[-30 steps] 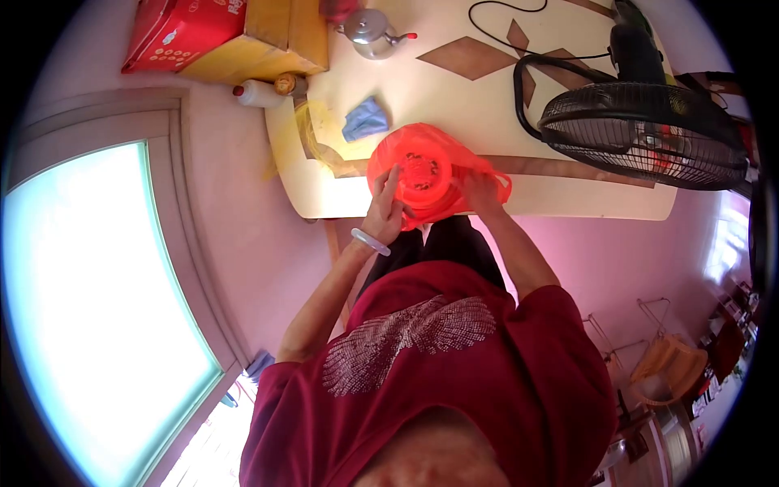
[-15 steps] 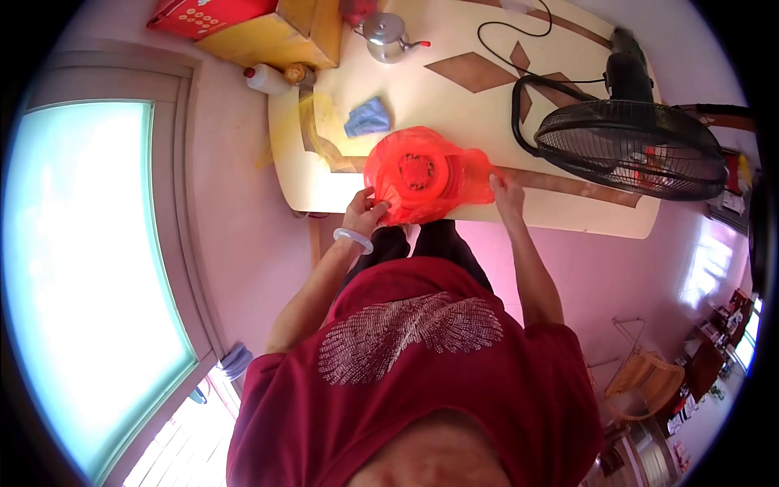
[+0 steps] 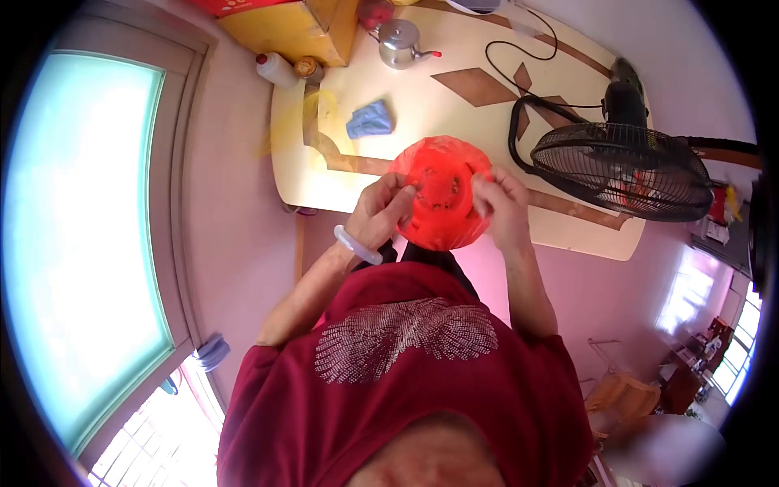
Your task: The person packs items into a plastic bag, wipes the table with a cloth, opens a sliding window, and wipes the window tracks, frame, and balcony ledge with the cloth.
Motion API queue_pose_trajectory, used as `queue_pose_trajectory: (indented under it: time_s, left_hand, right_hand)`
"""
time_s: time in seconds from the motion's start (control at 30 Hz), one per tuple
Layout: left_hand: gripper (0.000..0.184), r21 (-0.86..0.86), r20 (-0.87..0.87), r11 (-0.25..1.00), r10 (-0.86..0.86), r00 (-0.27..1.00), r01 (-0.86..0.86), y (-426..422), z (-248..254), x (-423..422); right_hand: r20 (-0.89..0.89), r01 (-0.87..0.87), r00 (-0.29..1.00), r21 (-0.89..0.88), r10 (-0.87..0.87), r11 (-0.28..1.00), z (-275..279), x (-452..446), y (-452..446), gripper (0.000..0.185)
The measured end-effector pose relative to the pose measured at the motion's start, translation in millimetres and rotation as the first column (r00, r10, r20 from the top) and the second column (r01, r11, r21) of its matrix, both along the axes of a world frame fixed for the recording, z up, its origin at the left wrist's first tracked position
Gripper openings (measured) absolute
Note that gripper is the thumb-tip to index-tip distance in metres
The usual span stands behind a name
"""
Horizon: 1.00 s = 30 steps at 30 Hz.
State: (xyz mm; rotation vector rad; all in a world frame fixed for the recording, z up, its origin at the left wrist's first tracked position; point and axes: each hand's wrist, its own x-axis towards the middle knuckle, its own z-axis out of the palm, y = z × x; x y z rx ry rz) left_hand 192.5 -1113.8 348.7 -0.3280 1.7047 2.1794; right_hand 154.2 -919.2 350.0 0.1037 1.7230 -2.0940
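A red plastic bag (image 3: pixel 442 219) covers a round container at the table's near edge, with small dark bits showing in the middle. My left hand (image 3: pixel 381 209), with a pale bangle on its wrist, pinches the bag at its left side. On the right side my right hand (image 3: pixel 501 204) has its fingers closed on the bag too. A folded blue cloth (image 3: pixel 370 119) lies on the table beyond the bag, to the left.
The patterned table (image 3: pixel 438 101) carries a metal kettle (image 3: pixel 399 44), a yellow cardboard box (image 3: pixel 296 32), a white bottle (image 3: pixel 277 70), a jar (image 3: pixel 308 68) and yellow netting at the left. A black fan (image 3: pixel 621 170) with a cord stands at the right.
The bag's side part, earlier stretched out to the right, is now gathered over the container. My right hand has moved left, and both hands are at the bag's upper sides.
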Motion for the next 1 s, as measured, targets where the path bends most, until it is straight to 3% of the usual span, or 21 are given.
queue_pose_trajectory:
  time_s: [0.07, 0.13, 0.17, 0.2, 0.3, 0.4, 0.47, 0.57, 0.67, 0.7, 0.8, 0.83, 0.9, 1.0]
  left_hand:
    - [0.023, -0.069, 0.009, 0.998, -0.013, 1.000, 0.014, 6, -2, -6]
    - [0.022, -0.128, -0.002, 0.990, -0.055, 0.998, 0.054, 15, -4, -9]
    - [0.020, -0.174, -0.043, 0.979, -0.113, 0.993, 0.104, 21, -16, -5]
    - [0.020, -0.128, -0.024, 0.990, -0.065, 0.998, 0.061, 29, -15, -5]
    - [0.021, -0.040, 0.065, 0.998, 0.047, 0.997, -0.044, 41, -28, -15]
    - [0.026, -0.128, 0.078, 0.986, 0.113, 0.991, -0.103, 44, -84, -19]
    - [0.036, -0.129, 0.069, 0.986, 0.115, 0.991, -0.106, 43, -112, -16]
    - [0.047, -0.203, 0.108, 0.979, 0.045, 0.993, -0.022, 45, -90, -19]
    - [0.049, -0.263, 0.137, 0.965, 0.032, 0.990, 0.005, 53, -84, -22]
    - [0.049, -0.090, 0.120, 0.993, 0.084, 0.989, -0.074, 58, -92, -22]
    - [0.047, -0.080, 0.121, 0.987, 0.147, 0.982, -0.138, 66, -100, -23]
    - [0.045, -0.111, 0.130, 0.979, 0.184, 0.974, -0.170, 67, -95, -23]
    - [0.042, -0.169, 0.144, 0.959, 0.253, 0.957, -0.228, 71, -77, -23]
    - [0.036, -0.110, 0.132, 0.967, 0.242, 0.961, -0.228, 68, -49, -25]
  right_hand:
    - [-0.025, 0.036, 0.999, 0.195, -0.031, 0.980, 12, -3, -3, 0.021]
    - [-0.030, -0.087, 0.995, 0.177, 0.093, 0.980, -3, 14, -13, 0.024]
    - [0.018, -0.088, 0.996, 0.065, 0.087, 0.994, -3, 20, -21, 0.026]
    - [0.071, -0.081, 0.994, -0.047, 0.084, 0.996, -3, 25, -25, 0.027]
    - [-0.115, 0.126, 0.988, 0.226, -0.102, 0.966, -34, 9, -27, 0.026]
    - [-0.383, 0.099, 0.921, 0.401, 0.068, 0.911, -93, 0, -37, 0.027]
    - [-0.397, -0.009, 0.895, 0.435, 0.201, 0.901, -98, 0, -32, 0.027]
    - [-0.358, -0.125, 0.894, 0.377, 0.269, 0.918, -93, -9, -4, 0.023]
    - [-0.248, -0.365, 0.847, 0.372, 0.471, 0.853, -89, -31, 27, 0.021]
    - [-0.262, -0.405, 0.809, 0.402, 0.527, 0.821, -93, -38, 32, 0.023]
    - [-0.314, -0.352, 0.780, 0.497, 0.542, 0.793, -96, -63, 45, 0.033]
    - [-0.452, -0.273, 0.689, 0.561, 0.566, 0.781, -105, -72, 47, 0.050]
    - [-0.474, -0.317, 0.602, 0.597, 0.643, 0.737, -104, -76, 45, 0.058]
    - [-0.547, -0.393, 0.445, 0.592, 0.709, 0.703, -102, -70, 33, 0.063]
